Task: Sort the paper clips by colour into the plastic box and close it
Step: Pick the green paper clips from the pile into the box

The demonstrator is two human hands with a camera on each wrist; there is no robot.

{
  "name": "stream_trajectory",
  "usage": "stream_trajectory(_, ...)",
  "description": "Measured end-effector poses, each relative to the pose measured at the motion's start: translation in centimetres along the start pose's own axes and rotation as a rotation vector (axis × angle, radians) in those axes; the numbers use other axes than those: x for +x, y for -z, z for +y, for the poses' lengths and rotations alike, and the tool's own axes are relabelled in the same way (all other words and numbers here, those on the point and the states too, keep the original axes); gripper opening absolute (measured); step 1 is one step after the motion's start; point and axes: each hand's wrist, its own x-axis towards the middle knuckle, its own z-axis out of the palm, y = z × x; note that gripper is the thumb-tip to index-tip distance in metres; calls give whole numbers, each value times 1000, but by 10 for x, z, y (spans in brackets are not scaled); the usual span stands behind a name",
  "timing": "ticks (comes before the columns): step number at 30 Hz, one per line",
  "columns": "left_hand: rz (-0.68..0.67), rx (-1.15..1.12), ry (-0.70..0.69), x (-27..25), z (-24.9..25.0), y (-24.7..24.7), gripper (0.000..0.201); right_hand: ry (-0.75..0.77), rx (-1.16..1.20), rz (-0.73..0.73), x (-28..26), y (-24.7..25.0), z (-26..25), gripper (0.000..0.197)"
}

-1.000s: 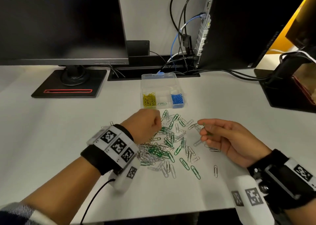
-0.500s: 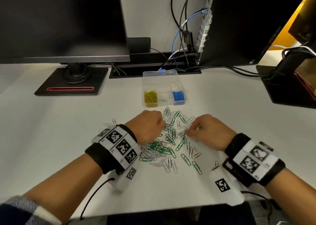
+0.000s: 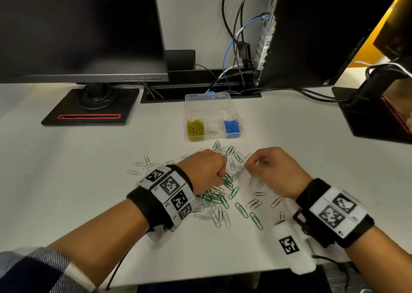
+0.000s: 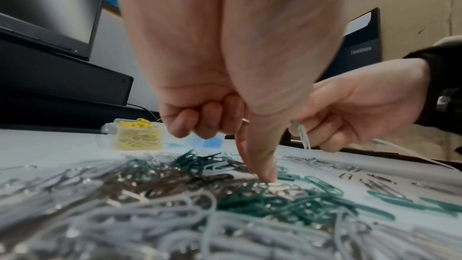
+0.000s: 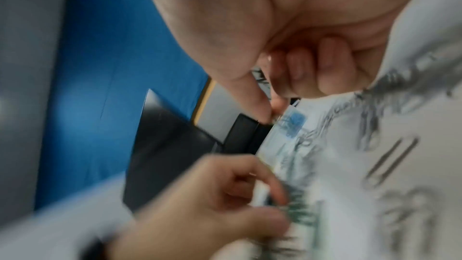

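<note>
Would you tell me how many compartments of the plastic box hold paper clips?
3: yellow clips in the left one, a single green clip in the middle, blue clips in the right; further compartments may be hidden.

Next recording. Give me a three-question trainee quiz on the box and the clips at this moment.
1. True or false: the box is closed.
2. Which clips fill its right compartment? A yellow, B blue, C green.
3. How many clips lie in its middle compartment?
Key: 1 false, the lid is open. 2 B, the blue clips. 3 one, a green clip.
</note>
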Motion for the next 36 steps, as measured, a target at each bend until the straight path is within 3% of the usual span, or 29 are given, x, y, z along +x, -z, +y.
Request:
stream_trajectory(3, 8, 50, -38, 1, -1, 0, 17, -167, 738, -51, -9, 8, 10, 19)
stream_trajectory(5, 6, 72, -71, 1, 1, 0, 19, -294, 1241, -206, -15, 14, 18, 17)
stream_trajectory(7, -19, 75, -89, 3, 3, 0, 19, -344, 1525, -350, -19, 16, 23, 11)
stream_trajectory(9, -42, 80, -99, 5, 4, -1, 17, -329, 1558, -338, -19, 15, 26, 13)
stream_trajectory(12, -63, 87, -106, 8, 6, -3, 12, -308, 1338, -185, -16, 14, 23, 16)
stream_trajectory(15, -68, 131, -132, 8, 5, -4, 11, -289, 1197, -100, -14, 13, 19, 7)
stream_trajectory(20, -22, 201, -177, 7, 1, -7, 13, -368, 1342, -157, -10, 13, 18, 23)
stream_trajectory(22, 0, 141, -165, 6, 0, -4, 12, -384, 1388, -174, -9, 13, 18, 21)
stream_trajectory(25, 59, -11, -117, 4, -2, 0, 12, -394, 1497, -214, -8, 12, 18, 17)
stream_trajectory(28, 116, -193, -29, 2, -3, 4, 19, -400, 1668, -293, -9, 13, 20, 38)
stream_trajectory(30, 147, -336, 4, 4, -5, 5, 25, -414, 1756, -300, -10, 13, 17, 30)
stream_trajectory(33, 140, -707, 72, 7, -7, 5, 33, -455, 1786, -268, -11, 11, 9, 9)
stream_trajectory(36, 59, -1148, 110, 7, -2, 5, 36, -473, 1803, -260, -11, 9, 5, 14)
